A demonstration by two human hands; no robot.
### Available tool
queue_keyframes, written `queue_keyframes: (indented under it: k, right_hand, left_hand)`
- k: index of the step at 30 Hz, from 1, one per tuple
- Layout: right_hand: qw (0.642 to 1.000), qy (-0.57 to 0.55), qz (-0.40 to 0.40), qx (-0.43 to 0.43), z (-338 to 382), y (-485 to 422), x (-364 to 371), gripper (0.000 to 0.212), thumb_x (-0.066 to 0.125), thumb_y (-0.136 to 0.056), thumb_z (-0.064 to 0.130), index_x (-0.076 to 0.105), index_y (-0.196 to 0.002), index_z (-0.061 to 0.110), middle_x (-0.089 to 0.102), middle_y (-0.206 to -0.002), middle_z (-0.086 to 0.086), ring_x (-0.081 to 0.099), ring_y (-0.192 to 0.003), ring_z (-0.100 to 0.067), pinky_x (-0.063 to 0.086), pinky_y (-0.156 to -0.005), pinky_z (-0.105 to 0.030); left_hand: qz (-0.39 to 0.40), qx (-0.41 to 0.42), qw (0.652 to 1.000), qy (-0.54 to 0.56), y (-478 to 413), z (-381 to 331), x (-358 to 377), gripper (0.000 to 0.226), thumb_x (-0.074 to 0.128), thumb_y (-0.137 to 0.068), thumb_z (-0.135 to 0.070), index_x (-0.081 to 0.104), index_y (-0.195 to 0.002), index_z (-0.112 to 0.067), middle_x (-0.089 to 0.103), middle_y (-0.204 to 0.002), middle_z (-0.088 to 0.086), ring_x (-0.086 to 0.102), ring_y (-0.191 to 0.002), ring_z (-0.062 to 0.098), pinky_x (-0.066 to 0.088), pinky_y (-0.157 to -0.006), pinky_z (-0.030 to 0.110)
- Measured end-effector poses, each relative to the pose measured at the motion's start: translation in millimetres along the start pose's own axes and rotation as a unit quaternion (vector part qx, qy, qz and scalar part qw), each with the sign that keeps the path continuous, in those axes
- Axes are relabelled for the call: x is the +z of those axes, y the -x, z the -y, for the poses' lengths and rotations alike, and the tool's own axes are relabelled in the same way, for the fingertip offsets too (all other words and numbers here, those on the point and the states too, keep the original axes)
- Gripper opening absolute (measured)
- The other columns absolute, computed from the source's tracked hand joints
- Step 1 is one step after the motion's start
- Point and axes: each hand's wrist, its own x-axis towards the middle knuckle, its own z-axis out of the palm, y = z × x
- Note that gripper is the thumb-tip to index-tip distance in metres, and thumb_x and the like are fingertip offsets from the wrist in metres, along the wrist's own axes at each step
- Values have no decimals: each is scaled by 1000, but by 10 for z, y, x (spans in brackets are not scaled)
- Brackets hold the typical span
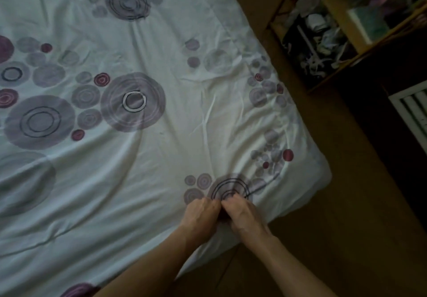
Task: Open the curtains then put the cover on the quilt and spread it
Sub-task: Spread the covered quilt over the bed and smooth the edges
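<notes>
Both hands, left hand (201,213) and right hand (240,213), are bunched together pinching the quilt cover (138,158) near its corner.

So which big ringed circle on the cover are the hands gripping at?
The dark-ringed circle near the cover's edge; left hand and right hand pinch there.

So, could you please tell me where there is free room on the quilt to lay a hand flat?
The wide quilt stretch beyond both hands is free. It is crowded at the near edge, where left hand and right hand pinch it together.
</notes>
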Motion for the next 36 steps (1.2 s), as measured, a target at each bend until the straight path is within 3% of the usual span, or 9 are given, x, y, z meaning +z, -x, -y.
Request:
queue_keyframes:
  k: [4,8,14,18,21,25,29,33,36]
  right_hand:
    - [998,-12,-56,-19,-252,97,-204,24,58,-84,12,61,-108,10,59,-110,-9,51,-106,-26,41,-97,-37]
    - [980,55,-166,99,-746,128,-564,45,68,-78,18,51,-120,25,47,-116,-2,46,-108,-19,44,-91,-31]
    - [982,111,-121,92,-1388,97,-909,44,69,-76,17,53,-117,19,50,-117,-6,47,-109,-26,43,-87,-38]
    - [993,85,-82,-10,-1555,-122,-1049,17,56,-89,17,60,-104,9,61,-105,-13,54,-102,-30,41,-86,-38]
    - [994,58,-67,-61,-1715,-169,-1070,22,46,-96,21,61,-109,11,63,-108,-14,55,-103,-31,40,-87,-37]
    - [994,-16,-58,-90,-1910,-11,-1080,22,46,-95,22,61,-107,11,65,-106,-17,60,-99,-35,44,-79,-39]
    - [992,-55,-45,-109,-2321,180,-1142,17,43,-96,21,56,-106,14,58,-110,-14,56,-102,-31,43,-81,-36]
    - [994,-20,-37,-99,-2883,275,-1250,29,50,-92,15,48,-120,21,42,-122,-8,42,-115,-25,43,-94,-39]
    - [998,-23,-4,-64,-3145,227,-1385,35,53,-90,14,46,-124,21,37,-127,-9,41,-118,-30,42,-98,-42]
  left_hand:
    - [-42,4,998,40,-108,-61,-89,29,40,-94,-35,52,-114,-17,62,-116,5,59,-105,25,43,-80,37]
    - [-159,-4,978,138,-391,-365,-333,36,45,-94,-37,44,-119,-12,55,-116,10,58,-101,32,41,-74,39]
    - [-171,-51,975,129,-913,-825,-550,49,69,-82,-32,41,-116,-11,47,-118,12,55,-102,30,45,-77,35]
    - [-178,-100,976,80,-1133,-1118,-459,35,53,-94,-35,45,-118,-11,51,-118,10,56,-105,29,46,-76,38]
    - [-186,-120,971,87,-1290,-1295,-449,20,46,-95,-21,55,-111,-13,60,-114,12,61,-99,34,44,-72,41]
    - [-152,-142,976,64,-1318,-1482,-436,27,50,-90,-15,54,-116,-13,63,-113,14,61,-100,37,46,-76,42]
    - [-129,-222,966,24,-1376,-1809,-395,35,45,-92,-18,45,-126,-11,58,-120,13,57,-109,34,44,-87,42]
    - [-151,-254,950,96,-1692,-2267,-344,51,62,-85,-33,37,-125,-12,46,-124,12,54,-109,31,46,-86,42]
    - [-189,-261,933,159,-1962,-2514,-409,51,64,-83,-30,36,-124,-16,46,-119,11,54,-106,32,47,-84,41]
